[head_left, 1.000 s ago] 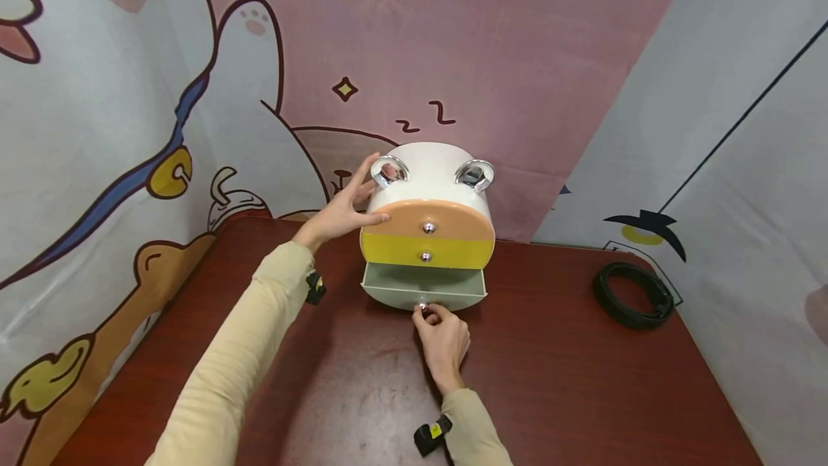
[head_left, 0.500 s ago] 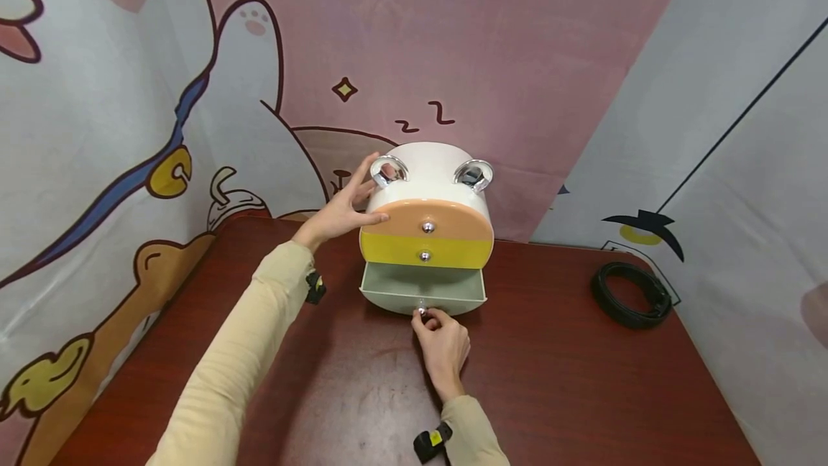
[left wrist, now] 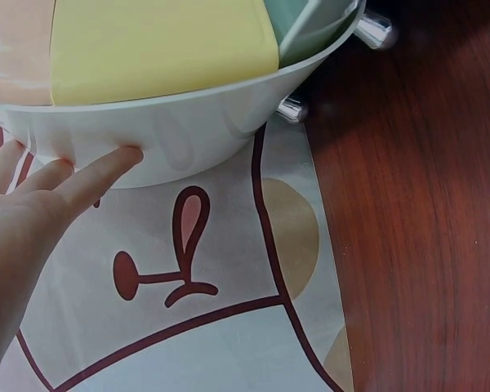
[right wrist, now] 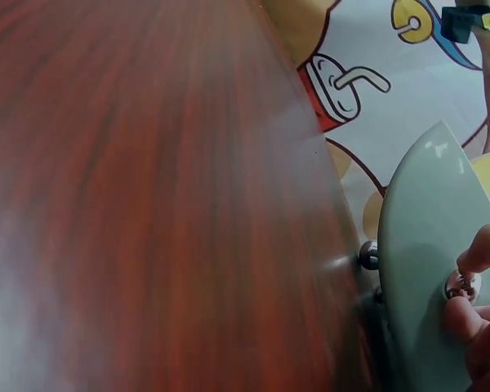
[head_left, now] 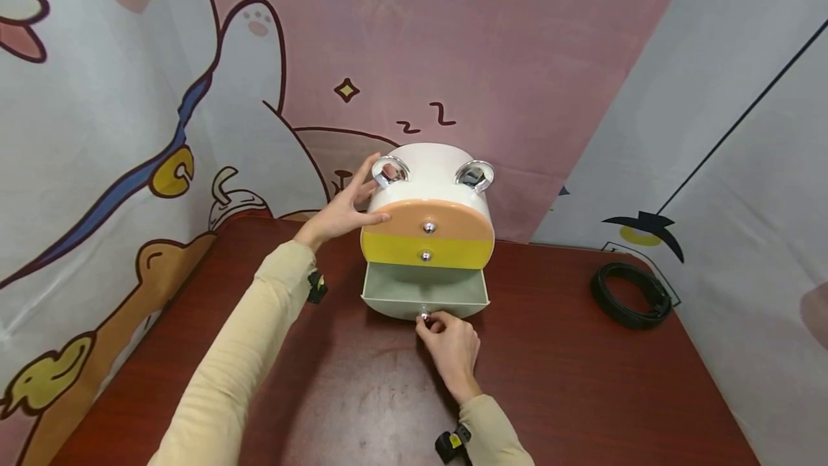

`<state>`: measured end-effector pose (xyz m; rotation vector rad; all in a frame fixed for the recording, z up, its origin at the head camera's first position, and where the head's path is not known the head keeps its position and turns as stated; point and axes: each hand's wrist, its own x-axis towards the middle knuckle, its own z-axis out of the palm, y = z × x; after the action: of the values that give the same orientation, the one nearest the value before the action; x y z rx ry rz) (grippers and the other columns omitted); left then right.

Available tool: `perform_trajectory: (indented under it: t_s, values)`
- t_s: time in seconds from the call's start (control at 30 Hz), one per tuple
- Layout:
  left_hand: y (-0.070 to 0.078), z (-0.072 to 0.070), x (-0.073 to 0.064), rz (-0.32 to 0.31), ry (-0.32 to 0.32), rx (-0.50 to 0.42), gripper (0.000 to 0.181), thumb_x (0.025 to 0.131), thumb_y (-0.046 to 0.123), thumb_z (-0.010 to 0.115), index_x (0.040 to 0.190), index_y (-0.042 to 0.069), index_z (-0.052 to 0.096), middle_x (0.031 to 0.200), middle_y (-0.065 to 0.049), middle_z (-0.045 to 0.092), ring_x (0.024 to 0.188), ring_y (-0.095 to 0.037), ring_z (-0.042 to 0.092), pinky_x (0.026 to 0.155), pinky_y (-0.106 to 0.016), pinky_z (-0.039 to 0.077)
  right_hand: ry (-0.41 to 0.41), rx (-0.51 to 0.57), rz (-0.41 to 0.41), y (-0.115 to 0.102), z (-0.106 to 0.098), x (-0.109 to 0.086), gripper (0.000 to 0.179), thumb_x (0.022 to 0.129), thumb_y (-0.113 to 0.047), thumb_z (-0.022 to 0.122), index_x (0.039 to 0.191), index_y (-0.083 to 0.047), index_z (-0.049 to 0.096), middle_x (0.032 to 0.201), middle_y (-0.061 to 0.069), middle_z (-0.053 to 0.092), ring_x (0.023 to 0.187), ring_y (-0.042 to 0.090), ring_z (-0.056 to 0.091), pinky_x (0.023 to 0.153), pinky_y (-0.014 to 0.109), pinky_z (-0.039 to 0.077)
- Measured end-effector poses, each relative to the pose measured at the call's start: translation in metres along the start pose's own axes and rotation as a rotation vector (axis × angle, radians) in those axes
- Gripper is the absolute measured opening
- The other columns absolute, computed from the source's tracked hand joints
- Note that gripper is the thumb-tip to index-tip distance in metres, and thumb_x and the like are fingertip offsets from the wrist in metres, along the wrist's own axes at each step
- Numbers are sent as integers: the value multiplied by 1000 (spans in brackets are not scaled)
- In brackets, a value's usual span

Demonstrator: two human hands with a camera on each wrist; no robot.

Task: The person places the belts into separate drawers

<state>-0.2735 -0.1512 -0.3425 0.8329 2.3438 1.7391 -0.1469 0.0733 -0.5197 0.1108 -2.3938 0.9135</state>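
Note:
A small white drawer box [head_left: 432,185] stands on the table, with an orange drawer [head_left: 401,223] above a yellow drawer [head_left: 388,250], both closed. Its lowest drawer, pale green [head_left: 391,308], is pulled out toward me, and no contents show inside. My left hand [head_left: 343,213] rests against the box's left side, fingers extended along the white wall [left wrist: 188,135] and thumb at the orange front. With thumb and index finger, my right hand [head_left: 455,351] pinches the silver knob [right wrist: 463,286] of the green drawer.
Two round chrome pieces [head_left: 475,175] stick up from the box's top like eyes. A black ring-shaped coil [head_left: 632,296] lies at the right on the dark red wooden table [head_left: 556,380]. Behind stands a cartoon-printed cloth backdrop [head_left: 517,78].
The green drawer has slid farther out toward me, with my right hand pulling back on its knob and shifting slightly right. My left hand keeps its place on the box.

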Motion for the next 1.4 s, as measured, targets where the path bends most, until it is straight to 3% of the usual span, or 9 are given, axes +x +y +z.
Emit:
perform_trajectory:
  t_s: [0.3, 0.57, 0.9, 1.13, 1.4]
  values:
    - [1, 0, -1, -2, 5, -1, 105, 84, 5, 75, 156, 28, 3, 160, -10, 7, 140, -38, 23, 106, -55, 28, -53, -65, -93, 1, -7, 4, 17, 73, -28, 80, 62, -25, 68, 49, -17, 50, 42, 5, 47, 41, 26, 35]
    - [3, 1, -2, -18, 5, 2, 104, 85, 6, 75, 156, 33, 4, 159, -16, 12, 140, -39, 22, 106, -57, 26, -96, -80, -79, -2, -12, 0, 16, 74, -30, 80, 64, -24, 70, 49, -18, 50, 43, 4, 47, 41, 26, 36]
    - [5, 2, -2, -43, 6, 27, 105, 85, 9, 75, 156, 34, 2, 161, -9, 4, 141, -38, 21, 106, -57, 26, -103, -82, -77, -5, -15, -4, 14, 73, -30, 80, 65, -24, 71, 49, -18, 51, 43, 5, 48, 41, 26, 37]
    - [5, 3, -1, -39, -2, -3, 104, 86, 8, 74, 155, 36, 2, 159, -14, 11, 141, -38, 19, 105, -60, 27, -110, -94, -78, -4, -18, -5, 15, 73, -31, 80, 64, -23, 71, 49, -17, 51, 44, 5, 49, 42, 26, 36]
    - [4, 3, -2, -49, -3, 7, 104, 86, 10, 74, 155, 40, 1, 159, -13, 11, 142, -36, 19, 105, -58, 28, -135, -93, -95, -4, -22, -9, 14, 74, -31, 79, 65, -23, 71, 49, -19, 50, 43, 3, 48, 42, 26, 36]
